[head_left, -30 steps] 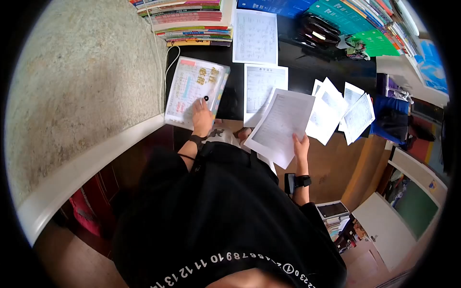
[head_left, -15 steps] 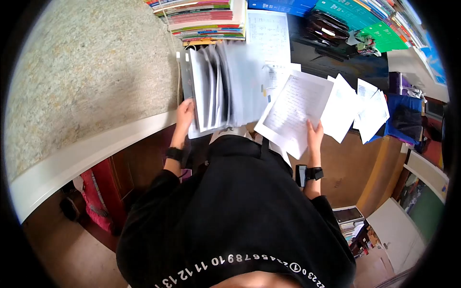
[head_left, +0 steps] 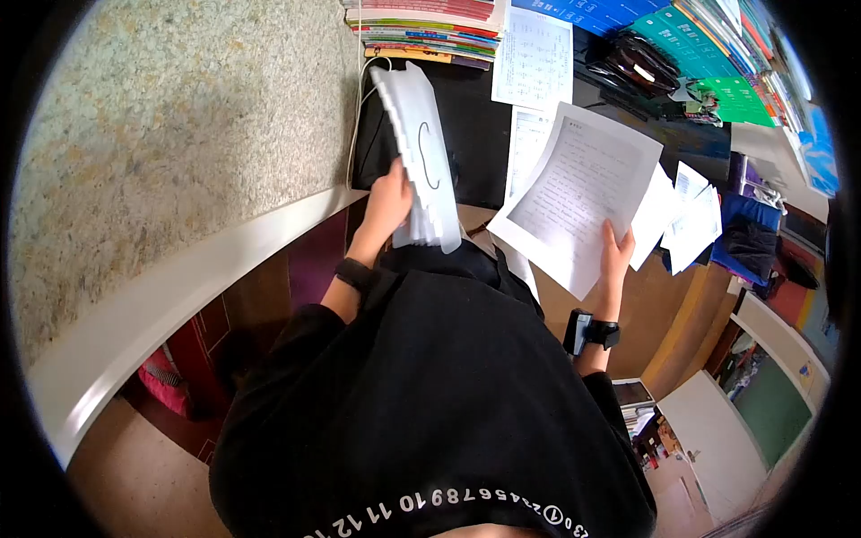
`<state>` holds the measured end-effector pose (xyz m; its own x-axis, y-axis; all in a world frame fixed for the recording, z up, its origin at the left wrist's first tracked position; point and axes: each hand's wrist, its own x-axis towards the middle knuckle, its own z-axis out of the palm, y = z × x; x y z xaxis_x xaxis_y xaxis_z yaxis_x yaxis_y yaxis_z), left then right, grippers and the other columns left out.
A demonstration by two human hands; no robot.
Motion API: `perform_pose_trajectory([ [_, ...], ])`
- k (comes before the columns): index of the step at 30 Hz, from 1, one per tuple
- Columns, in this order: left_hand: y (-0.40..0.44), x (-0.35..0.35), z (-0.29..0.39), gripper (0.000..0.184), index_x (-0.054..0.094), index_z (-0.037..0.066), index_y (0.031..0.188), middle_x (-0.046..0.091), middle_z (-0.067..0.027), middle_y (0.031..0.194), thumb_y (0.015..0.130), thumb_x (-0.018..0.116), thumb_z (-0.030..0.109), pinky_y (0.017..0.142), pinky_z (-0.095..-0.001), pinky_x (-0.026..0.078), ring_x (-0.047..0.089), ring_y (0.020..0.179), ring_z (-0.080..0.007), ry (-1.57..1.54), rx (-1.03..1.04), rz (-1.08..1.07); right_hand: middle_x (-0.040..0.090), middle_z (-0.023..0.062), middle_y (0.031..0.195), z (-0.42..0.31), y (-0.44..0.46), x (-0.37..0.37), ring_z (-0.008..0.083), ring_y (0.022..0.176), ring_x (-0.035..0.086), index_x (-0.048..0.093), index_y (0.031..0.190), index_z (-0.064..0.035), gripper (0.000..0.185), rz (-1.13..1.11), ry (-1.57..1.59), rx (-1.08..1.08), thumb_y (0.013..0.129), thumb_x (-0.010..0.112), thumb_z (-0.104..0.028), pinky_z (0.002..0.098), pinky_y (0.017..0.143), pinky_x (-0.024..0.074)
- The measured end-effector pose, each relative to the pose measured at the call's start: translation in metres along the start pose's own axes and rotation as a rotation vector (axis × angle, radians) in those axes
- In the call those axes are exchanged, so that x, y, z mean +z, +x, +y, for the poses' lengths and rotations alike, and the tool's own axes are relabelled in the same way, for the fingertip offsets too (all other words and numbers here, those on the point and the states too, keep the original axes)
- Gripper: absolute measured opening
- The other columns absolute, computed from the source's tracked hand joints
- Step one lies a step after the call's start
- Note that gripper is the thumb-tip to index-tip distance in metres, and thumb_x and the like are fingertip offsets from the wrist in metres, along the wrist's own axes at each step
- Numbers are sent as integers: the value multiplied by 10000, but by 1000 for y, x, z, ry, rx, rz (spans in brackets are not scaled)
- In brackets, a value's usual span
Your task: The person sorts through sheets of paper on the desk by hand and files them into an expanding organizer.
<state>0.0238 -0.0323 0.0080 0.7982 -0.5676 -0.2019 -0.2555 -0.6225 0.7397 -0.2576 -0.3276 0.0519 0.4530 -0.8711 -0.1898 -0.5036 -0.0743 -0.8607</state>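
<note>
My left hand (head_left: 388, 199) is closed round the tabbed edge of a translucent white document folder (head_left: 431, 148). The folder is shut and tilted up, with a dark curved line on its cover. My right hand (head_left: 616, 254) pinches the lower right edge of a handwritten sheet of paper (head_left: 583, 184), thumb on its face. That sheet hangs over the front of the black desk and partly covers other papers (head_left: 527, 143) behind it. More loose white sheets (head_left: 692, 218) lie to the right of my right hand.
A stack of books (head_left: 430, 36) stands at the back left, with a printed sheet (head_left: 533, 58) beside it. Blue books (head_left: 583, 13), a glossy dark pouch (head_left: 639, 67) and a green book (head_left: 737, 100) line the back. A stone-patterned wall (head_left: 197, 134) bounds the left.
The folder, fanned open with its pages spread before, is now closed and upright in my left hand, which moved right. My right hand has shifted slightly right with the paper raised a little.
</note>
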Motion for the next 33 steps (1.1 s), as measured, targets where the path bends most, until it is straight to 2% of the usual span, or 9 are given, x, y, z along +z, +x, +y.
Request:
perform_pose_trajectory([
  [3,8,14,26,300,453,18,1167,589,-297,731,880,466,105,631,-526,467,588,721,-456,-47,68,-82,637,161,1042,-13,-6,8,212,958,584,548,1155,68,336,10,-73,5,884,582,-128,314,842,442],
  [7,17,21,34,330,443,41,1206,596,-287,719,885,473,112,580,-498,492,607,612,-412,-168,-93,-156,633,170,1046,-17,-17,6,221,962,585,550,1153,72,339,53,-117,25,883,584,-131,324,843,444],
  [8,17,27,20,365,429,48,1240,618,-266,751,881,467,99,556,-469,506,615,570,-386,-133,4,-98,632,172,1047,-17,-18,3,223,963,586,551,1154,71,337,68,-121,12,884,582,-127,326,842,445],
  [11,14,17,29,472,341,69,1333,671,-167,851,872,438,40,479,-416,542,656,616,-330,-332,-130,-214,632,167,1046,-17,-21,-6,215,954,586,556,1153,67,324,121,-107,-7,882,579,-110,321,833,449],
  [14,15,30,14,561,240,100,1399,669,-170,890,878,439,33,479,-402,561,664,632,-314,-133,66,-146,632,152,1038,-24,-24,-19,196,936,583,563,1145,64,309,179,-43,-11,879,581,-93,308,822,451],
  [18,11,10,27,647,79,153,1461,664,-168,990,928,428,40,596,-317,550,680,669,-234,-213,-123,-230,624,104,1018,-37,-21,-30,151,892,568,565,1138,62,299,247,59,-63,889,586,-103,274,789,447],
  [23,8,10,-31,598,92,157,1458,625,-192,1075,965,420,74,609,-291,561,679,712,-206,-759,-193,-206,612,79,998,-70,-18,-12,120,858,542,570,1120,56,277,331,186,-161,902,576,-115,253,766,433],
  [27,10,-17,-37,556,134,183,1443,582,-216,1132,965,363,18,650,-334,575,677,759,-265,-777,-288,-223,603,59,1030,-76,-12,11,109,899,532,556,1148,48,302,329,212,-170,906,582,-132,239,791,415],
  [33,2,-20,-48,541,158,197,1439,584,-218,1104,968,360,26,638,-331,573,668,746,-239,-787,-322,-138,600,67,1044,-101,-8,42,117,925,527,543,1150,60,299,289,127,-268,904,579,-107,241,834,406],
])
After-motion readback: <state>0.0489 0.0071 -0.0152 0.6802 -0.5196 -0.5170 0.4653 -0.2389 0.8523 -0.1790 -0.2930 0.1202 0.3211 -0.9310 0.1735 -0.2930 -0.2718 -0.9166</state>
